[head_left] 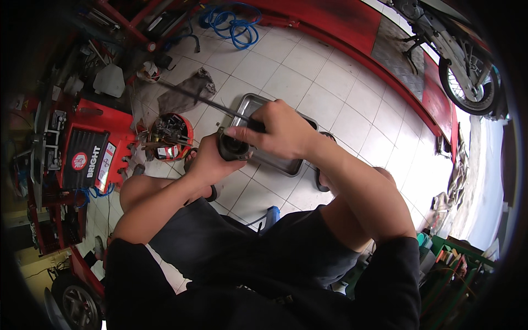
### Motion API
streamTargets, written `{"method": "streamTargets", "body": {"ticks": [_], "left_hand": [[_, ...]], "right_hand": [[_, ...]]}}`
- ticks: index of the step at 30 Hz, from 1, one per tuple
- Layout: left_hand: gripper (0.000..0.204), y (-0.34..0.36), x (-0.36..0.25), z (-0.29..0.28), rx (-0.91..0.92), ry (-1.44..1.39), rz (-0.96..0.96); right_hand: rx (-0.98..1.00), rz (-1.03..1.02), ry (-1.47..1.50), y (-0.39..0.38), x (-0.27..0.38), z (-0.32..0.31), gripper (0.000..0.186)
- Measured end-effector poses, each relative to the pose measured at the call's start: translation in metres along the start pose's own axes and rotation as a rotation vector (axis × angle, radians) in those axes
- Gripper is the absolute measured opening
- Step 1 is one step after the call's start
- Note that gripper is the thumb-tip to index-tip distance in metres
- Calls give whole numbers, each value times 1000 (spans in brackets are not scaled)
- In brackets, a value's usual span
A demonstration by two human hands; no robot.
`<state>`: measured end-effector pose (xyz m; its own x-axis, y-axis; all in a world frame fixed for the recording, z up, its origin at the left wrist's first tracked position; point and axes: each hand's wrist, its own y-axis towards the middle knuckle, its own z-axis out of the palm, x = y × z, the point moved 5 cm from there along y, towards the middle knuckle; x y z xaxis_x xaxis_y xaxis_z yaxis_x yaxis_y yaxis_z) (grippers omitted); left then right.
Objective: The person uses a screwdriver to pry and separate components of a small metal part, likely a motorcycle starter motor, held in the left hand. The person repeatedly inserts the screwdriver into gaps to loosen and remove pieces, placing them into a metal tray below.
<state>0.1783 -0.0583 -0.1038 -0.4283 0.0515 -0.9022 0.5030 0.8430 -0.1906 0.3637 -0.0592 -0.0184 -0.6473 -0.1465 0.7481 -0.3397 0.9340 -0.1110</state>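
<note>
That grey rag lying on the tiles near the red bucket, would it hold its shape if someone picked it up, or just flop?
The rag would most likely flop: it lies crumpled in soft folds on the floor tiles. It looks thin, so probably light for its size. It has nothing round or tall about it, so it should neither roll nor tip, and would likely bunch up if pushed.

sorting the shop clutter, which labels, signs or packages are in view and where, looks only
Black panel on the red cart at left: rectangular, with white lettering and a round red-and-white emblem.
Sticker beside it, on the panel's right edge: narrow, white with red.
No screens visible.
</note>
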Motion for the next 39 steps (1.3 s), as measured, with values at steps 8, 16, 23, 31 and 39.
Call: {"method": "streamTargets", "body": {"ticks": [8,16,23,31,39], "left_hand": [[37,-6,-20,-14,-132,92,251],[39,7,-14,-30,-113,255,437],[43,13,-24,-40,-133,210,431],[41,9,-27,-47,-113,279,379],[27,-13,79,-127,-380,270,26]], "right_hand": [[25,-99,-5,7,3,34,45],[-108,-242,122,11,4,41,30],[-138,-192,159,5,13,31,22],[-202,-181,116,-2,19,26,18],[-969,-117,777,-56,-35,-124,41]]}}
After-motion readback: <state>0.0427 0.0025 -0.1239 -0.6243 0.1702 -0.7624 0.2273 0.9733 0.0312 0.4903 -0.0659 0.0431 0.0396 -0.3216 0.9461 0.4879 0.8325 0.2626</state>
